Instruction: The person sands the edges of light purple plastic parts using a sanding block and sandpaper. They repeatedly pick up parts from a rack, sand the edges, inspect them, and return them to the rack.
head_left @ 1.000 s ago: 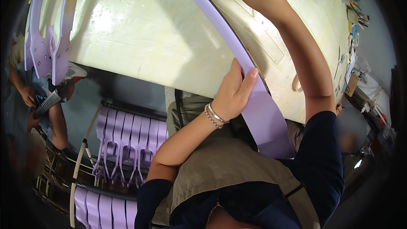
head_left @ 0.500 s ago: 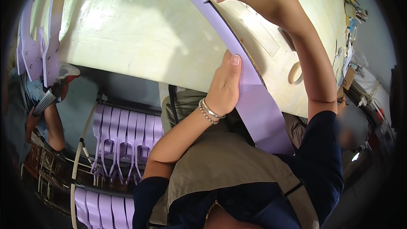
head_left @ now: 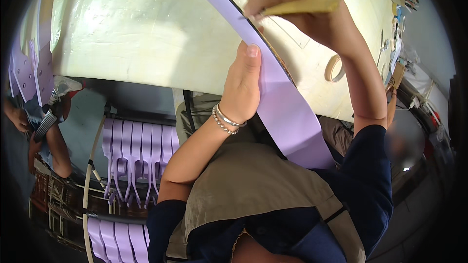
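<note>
While my left hand (head_left: 243,87) presses flat, fingers extended, on the long lilac strip (head_left: 282,102), my right hand (head_left: 302,5) grips a yellow pencil (head_left: 302,6) closed between fingers and thumb, tip touching the strip just above the left thumb. Strip curves across the pale desk (head_left: 136,29) and hangs over its near edge, below my left wrist. Tape roll (head_left: 334,68) lies on the desk, right of my right forearm. More lilac pieces (head_left: 139,151) hang on a rack below my left elbow.

Left hand (head_left: 243,87) steadies lilac strip (head_left: 280,97); right hand (head_left: 302,7) grips yellow tool (head_left: 304,6) (tip touching strip).
</note>
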Motion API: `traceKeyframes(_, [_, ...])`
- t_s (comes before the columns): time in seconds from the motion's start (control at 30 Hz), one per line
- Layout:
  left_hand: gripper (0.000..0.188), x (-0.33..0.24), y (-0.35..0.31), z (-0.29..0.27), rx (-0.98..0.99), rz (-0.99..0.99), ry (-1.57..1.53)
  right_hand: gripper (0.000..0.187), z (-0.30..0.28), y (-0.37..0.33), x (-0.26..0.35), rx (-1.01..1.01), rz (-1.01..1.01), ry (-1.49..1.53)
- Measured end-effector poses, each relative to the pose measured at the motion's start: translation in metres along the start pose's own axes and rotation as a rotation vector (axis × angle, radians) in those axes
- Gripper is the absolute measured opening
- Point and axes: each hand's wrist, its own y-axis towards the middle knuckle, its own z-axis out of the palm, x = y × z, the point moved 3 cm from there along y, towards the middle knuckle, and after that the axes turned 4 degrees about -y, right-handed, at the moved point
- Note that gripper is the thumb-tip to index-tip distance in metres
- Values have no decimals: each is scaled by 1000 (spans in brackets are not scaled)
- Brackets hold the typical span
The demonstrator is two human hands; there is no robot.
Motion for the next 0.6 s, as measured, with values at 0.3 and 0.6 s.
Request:
traceKeyframes(0.3, [64,-4,-2,1,-59,-83,4,11,1,-47,15,-34,-19,-179])
traceKeyframes(0.6, [63,-2,-2,-2,-78,-44,29,15,10,-46,4,-99,-8,-38])
